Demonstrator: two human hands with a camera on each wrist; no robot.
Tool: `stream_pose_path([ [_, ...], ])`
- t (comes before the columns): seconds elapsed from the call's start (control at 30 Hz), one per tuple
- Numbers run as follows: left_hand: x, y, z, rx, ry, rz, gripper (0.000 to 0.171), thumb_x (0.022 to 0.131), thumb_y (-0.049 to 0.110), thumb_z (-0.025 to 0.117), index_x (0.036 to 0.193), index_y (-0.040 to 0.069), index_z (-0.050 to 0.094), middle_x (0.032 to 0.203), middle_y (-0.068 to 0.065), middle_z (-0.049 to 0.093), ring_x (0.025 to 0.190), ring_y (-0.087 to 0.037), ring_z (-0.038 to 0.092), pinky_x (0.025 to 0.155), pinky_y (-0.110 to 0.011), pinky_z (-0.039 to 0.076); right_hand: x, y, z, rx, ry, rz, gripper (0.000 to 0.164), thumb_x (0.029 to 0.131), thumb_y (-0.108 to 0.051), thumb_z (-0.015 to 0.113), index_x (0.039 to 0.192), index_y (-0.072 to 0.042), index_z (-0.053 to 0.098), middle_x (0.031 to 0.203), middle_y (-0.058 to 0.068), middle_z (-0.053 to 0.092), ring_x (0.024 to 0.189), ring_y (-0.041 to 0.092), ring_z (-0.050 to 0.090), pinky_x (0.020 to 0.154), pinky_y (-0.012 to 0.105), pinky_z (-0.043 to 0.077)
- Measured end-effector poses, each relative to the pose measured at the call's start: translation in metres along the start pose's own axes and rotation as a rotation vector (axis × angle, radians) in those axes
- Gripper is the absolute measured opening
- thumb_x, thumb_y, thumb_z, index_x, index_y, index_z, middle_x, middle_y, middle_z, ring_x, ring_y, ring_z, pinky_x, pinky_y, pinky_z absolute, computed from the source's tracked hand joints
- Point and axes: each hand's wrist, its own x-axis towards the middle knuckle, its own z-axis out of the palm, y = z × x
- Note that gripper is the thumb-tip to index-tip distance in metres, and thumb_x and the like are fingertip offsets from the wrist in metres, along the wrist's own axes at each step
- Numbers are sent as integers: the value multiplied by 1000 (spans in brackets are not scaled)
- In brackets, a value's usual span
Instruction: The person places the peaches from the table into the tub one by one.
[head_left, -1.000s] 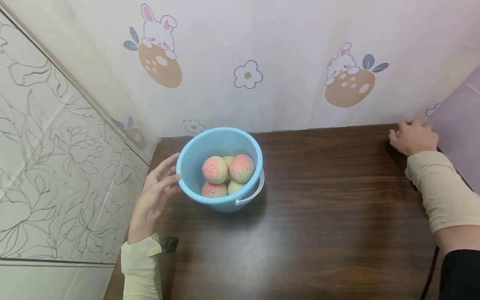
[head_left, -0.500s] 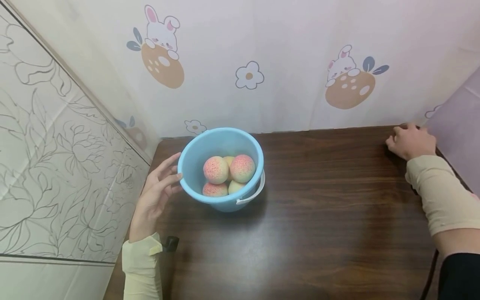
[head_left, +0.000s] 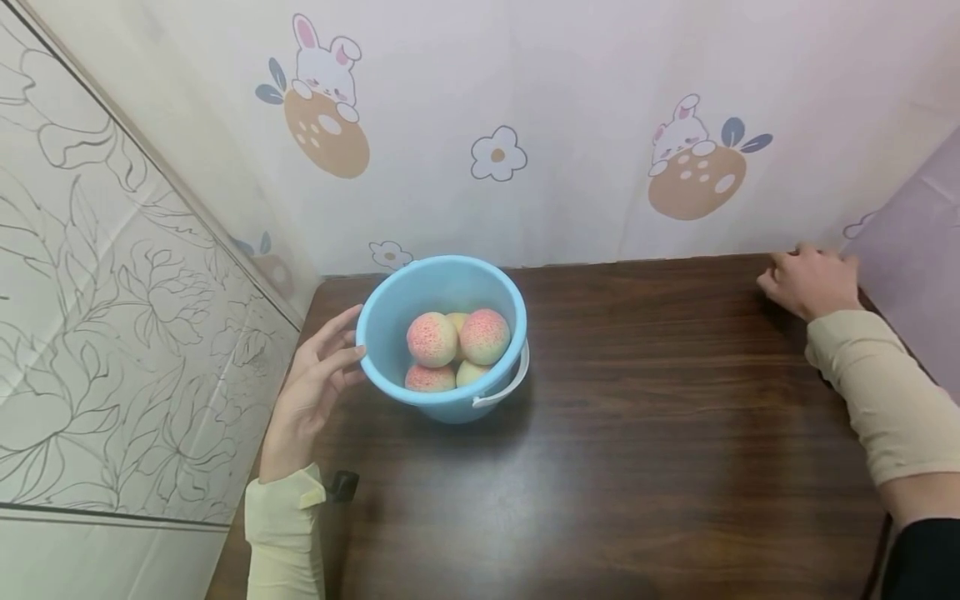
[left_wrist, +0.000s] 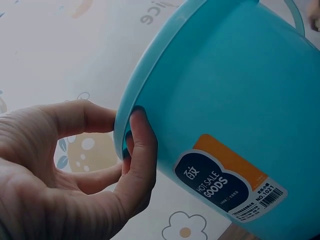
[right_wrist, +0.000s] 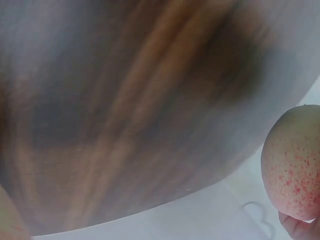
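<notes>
A light blue bucket (head_left: 387, 327) stands at the table's back left, holding several pink-speckled yellow peaches (head_left: 432, 340). My left hand (head_left: 311, 387) pinches its left rim. In the left wrist view the thumb of my left hand (left_wrist: 75, 165) lies outside the rim and curled fingers sit under its lip, beside the bucket wall (left_wrist: 235, 80) with a label (left_wrist: 215, 185). At the far right back corner, my right hand (head_left: 813, 283) is bent down over the table. The right wrist view shows a peach (right_wrist: 295, 165) with a finger of my right hand (right_wrist: 297, 227) curled under it; the head view hides this peach.
The dark wooden table (head_left: 637, 433) ends at a back wall (head_left: 585, 192) with rabbit and flower prints. A floral panel (head_left: 150, 317) rises on the left, a pale purple panel (head_left: 915, 250) on the right. The bucket's white handle (head_left: 519, 381) hangs at its right side.
My right hand has shifted a little to the left and nearer, along the back right corner. My left hand stays at the bucket rim, and the peaches in the bucket have not moved.
</notes>
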Motion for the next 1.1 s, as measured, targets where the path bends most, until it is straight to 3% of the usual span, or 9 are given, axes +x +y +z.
stream_pose_path([
  [0.13, 0, -1, 0, -7, 2, 7, 63, 99, -3, 61, 157, 8, 42, 121, -9, 67, 99, -15, 75, 82, -29, 68, 6, -14, -5, -10, 45, -55, 32, 99, -30, 52, 109, -1, 61, 106, 35, 55, 94, 64, 53, 73, 82, 41],
  [0.3, 1, -1, 1, -12, 15, 0, 63, 98, -4, 60, 157, 9, 43, 121, -10, 67, 98, -15, 75, 82, -29, 68, 13, -37, -16, -28, 99, -127, 30, 98, -29, 53, 108, -1, 60, 104, 34, 55, 91, 62, 55, 68, 80, 44],
  [0.57, -1, 1, 1, 6, 11, -4, 62, 99, -1, 62, 157, 10, 44, 124, -11, 66, 105, -18, 73, 84, -31, 67, 19, -73, -23, -19, 298, -293, 26, 92, -22, 57, 103, 1, 61, 102, 32, 52, 86, 59, 52, 58, 77, 45],
  [0.73, -1, 1, 1, 20, 6, 0, 61, 99, -1, 62, 157, 10, 44, 124, -11, 66, 106, -18, 72, 85, -31, 67, 19, -93, -25, -10, 377, -380, 24, 91, -21, 57, 102, 0, 63, 101, 29, 53, 87, 56, 53, 55, 73, 46],
  [0.93, -2, 1, 1, 21, 11, 5, 61, 99, 0, 63, 156, 10, 45, 124, -12, 67, 106, -20, 73, 85, -31, 67, 21, -118, -36, 17, 446, -465, 22, 92, -21, 56, 98, -1, 64, 95, 25, 54, 84, 50, 52, 54, 65, 46],
  [1.1, -2, 1, 1, 9, 3, 9, 61, 99, 0, 62, 157, 9, 44, 122, -11, 67, 105, -20, 73, 85, -31, 67, 23, -141, -47, 25, 446, -504, 22, 91, -22, 56, 96, -2, 63, 96, 23, 54, 86, 47, 51, 57, 63, 46],
])
